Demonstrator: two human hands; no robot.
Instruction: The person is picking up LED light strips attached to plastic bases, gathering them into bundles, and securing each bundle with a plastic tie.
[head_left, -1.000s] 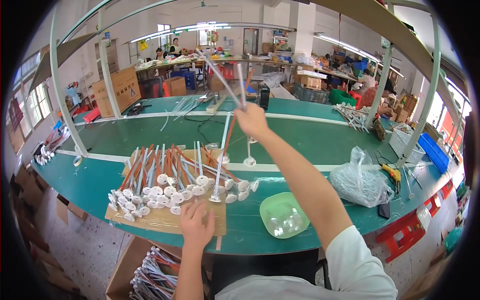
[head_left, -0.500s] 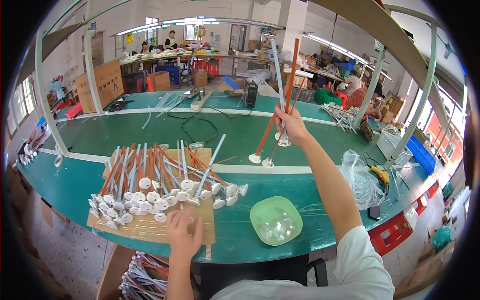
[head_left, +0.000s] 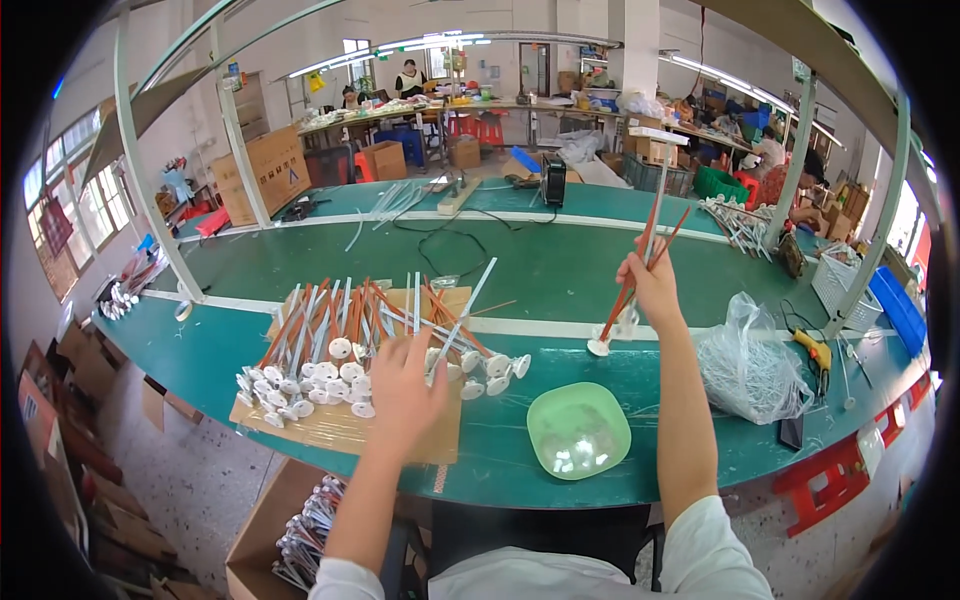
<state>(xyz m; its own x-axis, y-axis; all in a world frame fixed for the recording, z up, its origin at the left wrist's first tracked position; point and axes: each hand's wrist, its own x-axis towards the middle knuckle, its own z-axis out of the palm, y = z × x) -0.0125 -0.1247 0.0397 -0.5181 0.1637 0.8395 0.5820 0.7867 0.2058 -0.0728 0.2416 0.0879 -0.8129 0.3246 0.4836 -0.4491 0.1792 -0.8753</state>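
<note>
My right hand point(head_left: 652, 288) is closed round several thin strips point(head_left: 651, 222), brownish-red and silvery grey, held up over the table on the right. White round discs point(head_left: 599, 347) sit at their lower ends. On the left, my left hand point(head_left: 402, 385) reaches over a pile of similar strips point(head_left: 325, 315), its thumb and fingers apart. The white discs point(head_left: 350, 371) of the pile face me, and the hand covers part of them. A flattened piece of cardboard point(head_left: 400, 440) lies under the pile.
A light green bowl point(head_left: 545, 420) with clear contents stands between my arms. Right of it lie a clear bag of thin white pieces point(head_left: 752, 370), a yellow-handled tool point(head_left: 815, 348) and a phone point(head_left: 791, 432). A carton of similar pieces point(head_left: 250, 545) stands below the front edge.
My left hand has moved from the cardboard's front up onto the pile. My right hand has lowered the strips toward the near part of the table. The view has shifted.
</note>
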